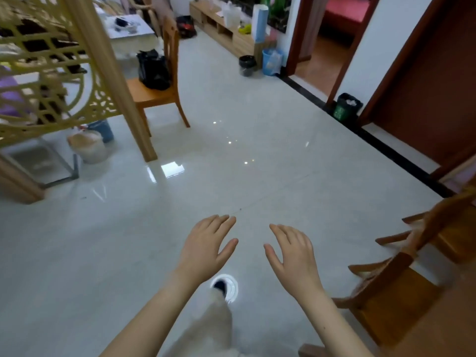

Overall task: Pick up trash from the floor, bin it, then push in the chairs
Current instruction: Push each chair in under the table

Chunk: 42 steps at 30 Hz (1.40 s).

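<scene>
The glossy pale floor (257, 176) carries a wooden chair (154, 96), a black bin (247, 66), a blue bin (271, 62), a green bin (346, 107) and a second chair (391, 297) at the right.

Home, living and dining area by the look: glossy pale tiled floor (257, 181), orange-brown wooden dining chairs (157, 97), carved golden lattice room divider (51, 60), long low light-wood media cabinet (226, 34) along the wall, small round plastic waste bins (247, 66) beside it.
</scene>
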Tool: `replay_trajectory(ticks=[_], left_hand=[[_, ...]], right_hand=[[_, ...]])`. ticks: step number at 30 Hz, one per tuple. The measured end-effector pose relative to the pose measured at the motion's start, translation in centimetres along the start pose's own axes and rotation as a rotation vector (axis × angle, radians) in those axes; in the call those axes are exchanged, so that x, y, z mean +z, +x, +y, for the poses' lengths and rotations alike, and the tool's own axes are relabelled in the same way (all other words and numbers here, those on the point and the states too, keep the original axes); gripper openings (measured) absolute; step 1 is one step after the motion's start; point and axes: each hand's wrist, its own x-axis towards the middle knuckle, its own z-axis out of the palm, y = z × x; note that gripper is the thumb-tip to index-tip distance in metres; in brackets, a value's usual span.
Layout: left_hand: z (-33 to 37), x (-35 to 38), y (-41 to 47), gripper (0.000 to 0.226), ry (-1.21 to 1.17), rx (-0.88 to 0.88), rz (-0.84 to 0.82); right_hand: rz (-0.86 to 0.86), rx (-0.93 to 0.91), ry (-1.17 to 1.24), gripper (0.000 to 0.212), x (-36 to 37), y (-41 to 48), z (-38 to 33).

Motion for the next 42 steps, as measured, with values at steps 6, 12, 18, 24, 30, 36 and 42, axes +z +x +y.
replay_trajectory(ticks=[6, 12, 18, 24, 30, 36, 42], left_hand=[[-2.3, 4.2, 16.4, 0.054, -0.010, 0.159, -0.112], [-1.3, 3.9, 36.4, 0.057, -0.018, 0.380, -0.167], [3.1, 7.1, 51.3, 0.057, -0.061, 0.545, -0.240], [8.1, 14.9, 62.1, 0.059, -0.054, 0.628, -0.356], [16.3, 18.6, 75.8, 0.057, -0.072, 0.618, -0.319], [25.8, 20.9, 89.2, 0.056, -0.098, 0.688, -0.284], [32.4, 28.3, 98.3, 0.055, -0.109, 0.773, -0.379]], right_hand=[[0.024, 0.159, -0.058, 0.054, 1.4, 12.0, 7.5], [0.191, 0.360, -0.091, 0.054, -2.8, 24.7, 13.4], [0.279, 0.527, -0.128, 0.052, -5.3, 31.2, 20.8], [0.280, 0.636, -0.106, 0.050, -5.5, 36.8, 32.2], [0.308, 0.645, -0.092, 0.051, -11.3, 45.2, 44.7], [0.347, 0.696, -0.118, 0.055, -18.5, 52.0, 55.5], [0.346, 0.817, -0.115, 0.059, -20.1, 55.4, 64.8]])
